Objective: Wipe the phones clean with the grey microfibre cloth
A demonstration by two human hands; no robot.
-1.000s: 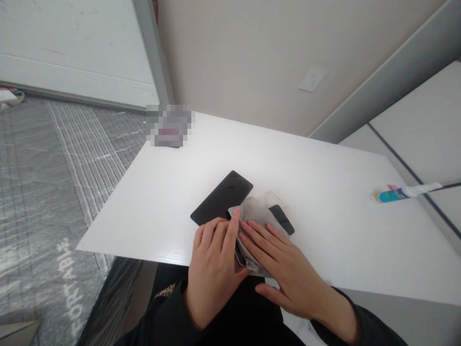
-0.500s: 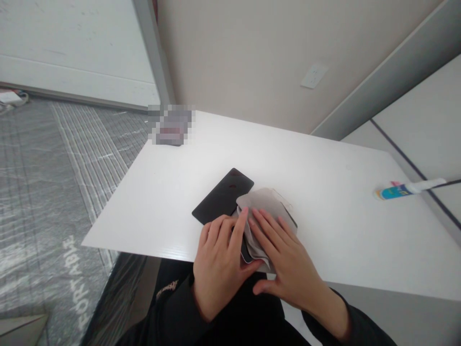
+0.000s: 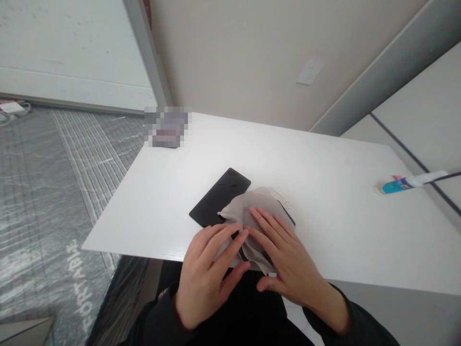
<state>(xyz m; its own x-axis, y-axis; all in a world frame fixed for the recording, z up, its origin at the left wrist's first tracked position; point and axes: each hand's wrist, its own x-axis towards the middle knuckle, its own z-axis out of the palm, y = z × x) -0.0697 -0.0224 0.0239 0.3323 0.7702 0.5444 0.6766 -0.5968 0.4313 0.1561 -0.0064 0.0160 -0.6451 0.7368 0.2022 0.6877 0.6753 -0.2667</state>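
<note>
A thin grey cloth (image 3: 262,199) lies rumpled near the front edge of the table, draped over a dark flat object that shows only at its edges. My right hand (image 3: 284,252) rests on the cloth with its fingers stretched out flat. My left hand (image 3: 212,274) is at the cloth's left side, its fingertips touching the folds and its thumb apart from them. Partly beneath the cloth's left corner is a black, glossy, rectangular slab (image 3: 216,197) with rounded corners, lying flat; I cannot tell exactly what it is.
The white table (image 3: 324,178) stands against a beige wall with a socket plate (image 3: 310,72). On its right lies a blue-labelled bottle with a long white nozzle (image 3: 399,185). A blurred-out item (image 3: 167,129) sits at the far left corner. Plastic sheeting (image 3: 72,192) covers the floor.
The cloth's left corner has spread leftward over more of the black slab. My left hand has shifted slightly left and its fingers have opened out. The right hand stays flat on the cloth.
</note>
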